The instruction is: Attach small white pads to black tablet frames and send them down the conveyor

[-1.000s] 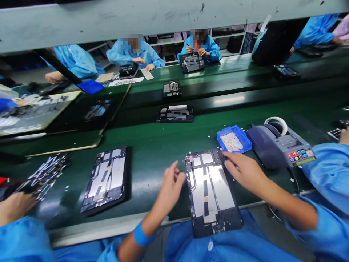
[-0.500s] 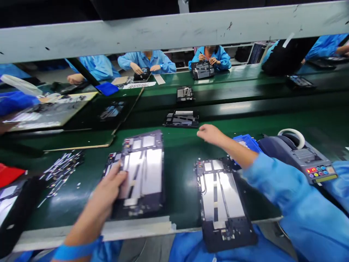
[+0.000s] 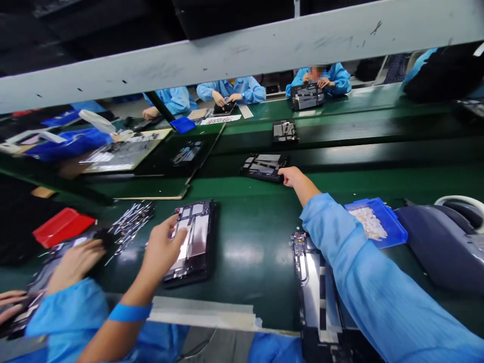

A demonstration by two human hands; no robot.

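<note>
Hands, two: each grips one tablet chassis (image 3: 193,241).

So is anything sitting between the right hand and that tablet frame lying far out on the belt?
Nothing visible. The right hand is already at the near edge of the far tablet frame, fingers on or just at it; only bare green belt lies beneath the outstretched sleeve.

Light blue smock, long right sleeve, blue band at left wrist, perhaps a cuff
</note>
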